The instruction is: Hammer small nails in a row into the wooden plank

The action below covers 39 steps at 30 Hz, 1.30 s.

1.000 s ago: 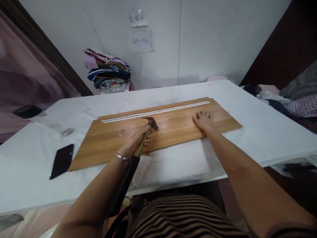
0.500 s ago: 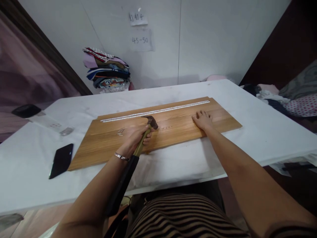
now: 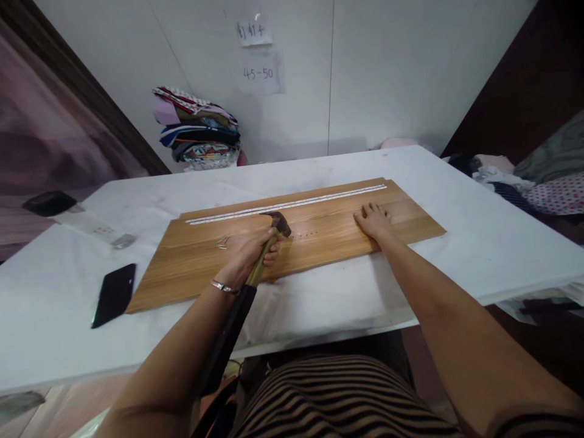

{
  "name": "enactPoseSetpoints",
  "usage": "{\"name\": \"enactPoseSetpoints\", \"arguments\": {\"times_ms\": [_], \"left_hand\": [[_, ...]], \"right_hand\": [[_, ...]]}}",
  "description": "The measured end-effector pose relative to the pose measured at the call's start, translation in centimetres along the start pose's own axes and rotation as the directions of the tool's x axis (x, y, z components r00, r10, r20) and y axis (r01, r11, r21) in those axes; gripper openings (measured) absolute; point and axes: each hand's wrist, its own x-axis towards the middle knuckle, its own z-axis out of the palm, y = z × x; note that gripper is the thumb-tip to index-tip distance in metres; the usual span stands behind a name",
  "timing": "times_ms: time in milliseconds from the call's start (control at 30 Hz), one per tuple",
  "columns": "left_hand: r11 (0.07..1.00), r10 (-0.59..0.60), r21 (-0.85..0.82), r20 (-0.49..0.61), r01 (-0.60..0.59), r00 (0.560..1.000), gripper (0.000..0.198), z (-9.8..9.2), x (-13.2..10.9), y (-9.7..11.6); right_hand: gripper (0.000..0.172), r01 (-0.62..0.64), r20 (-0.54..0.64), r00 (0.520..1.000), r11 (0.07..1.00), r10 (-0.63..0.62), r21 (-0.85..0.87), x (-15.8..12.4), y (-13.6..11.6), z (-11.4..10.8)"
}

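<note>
My left hand (image 3: 258, 252) is wrapped round a claw hammer (image 3: 261, 261), gripping it high on the handle near the head. The hammer's head is over the middle of a wooden board (image 3: 337, 243), by a short row of small nail heads or holes (image 3: 308, 234). Several loose nails (image 3: 222, 243) lie on the board left of this hand. My right hand (image 3: 375, 220) rests on the right part of the board with its fingers spread, holding nothing. Two white strips with markings (image 3: 287, 204) run along the board's far side.
The board lies on a white-covered table (image 3: 319, 304). A black phone (image 3: 114, 295) lies at the board's left end, and a clear bottle with a dark cap (image 3: 86, 222) lies beyond it. Folded clothes (image 3: 198, 128) are stacked by the wall; more cloth (image 3: 502, 176) lies at the right.
</note>
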Motion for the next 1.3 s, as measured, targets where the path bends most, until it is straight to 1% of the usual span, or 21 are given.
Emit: {"name": "enactPoseSetpoints", "arguments": {"times_ms": [167, 300, 433, 533, 667, 800, 900, 1033, 1100, 1200, 1300], "left_hand": [[1.0, -0.026, -0.016, 0.017, 0.027, 1.0, 0.02, -0.37, 0.62, -0.28], [1.0, -0.01, -0.013, 0.035, 0.01, 0.999, 0.023, -0.28, 0.42, -0.15], [1.0, 0.01, -0.009, 0.014, -0.01, 1.0, 0.024, -0.03, 0.21, -0.01], [1.0, -0.015, 0.007, -0.013, 0.015, 1.0, 0.023, 0.07, 0.2, 0.0], [1.0, -0.006, 0.004, 0.009, 0.006, 1.0, 0.024, 0.14, 0.17, 0.04], [1.0, -0.017, 0.014, -0.003, 0.017, 1.0, 0.024, 0.0, 0.36, -0.14], [1.0, -0.022, 0.01, 0.021, 0.022, 1.0, 0.023, -0.29, 0.49, -0.31], [1.0, 0.004, -0.014, 0.055, -0.003, 0.998, 0.024, -0.41, 0.41, -0.26], [1.0, 0.012, -0.007, 0.041, -0.012, 0.999, 0.024, -0.33, 0.38, -0.2], [1.0, -0.006, 0.014, 0.001, 0.006, 1.0, 0.024, -0.26, 0.47, -0.19], [1.0, -0.02, 0.015, 0.008, 0.02, 1.0, 0.023, -0.39, 0.57, -0.18]], "right_hand": [[0.06, 0.005, -0.001, 1.0, 1.0, -0.005, 0.011, -0.07, -0.05, -0.05], [0.06, 0.001, -0.001, 1.0, 1.0, -0.001, 0.013, -0.15, -0.15, -0.14], [0.059, -0.003, -0.003, 1.0, 1.0, 0.003, 0.0, -0.12, -0.18, -0.12], [0.058, 0.005, -0.006, 1.0, 1.0, -0.005, -0.001, -0.2, -0.18, -0.18], [0.059, 0.008, -0.01, 1.0, 1.0, -0.008, 0.003, -0.24, -0.17, -0.22], [0.06, -0.002, 0.001, 1.0, 1.0, 0.002, 0.007, -0.02, -0.06, -0.04], [0.059, 0.001, 0.003, 1.0, 1.0, -0.001, 0.013, 0.12, 0.06, 0.07], [0.059, 0.016, -0.007, 1.0, 1.0, -0.016, 0.001, 0.16, 0.17, 0.13], [0.06, 0.01, -0.007, 1.0, 1.0, -0.01, -0.007, 0.17, 0.17, 0.15], [0.062, 0.0, 0.0, 1.0, 1.0, 0.0, -0.005, 0.17, 0.13, 0.14], [0.062, 0.002, 0.0, 1.0, 1.0, -0.002, 0.002, 0.13, 0.09, 0.08]]}}
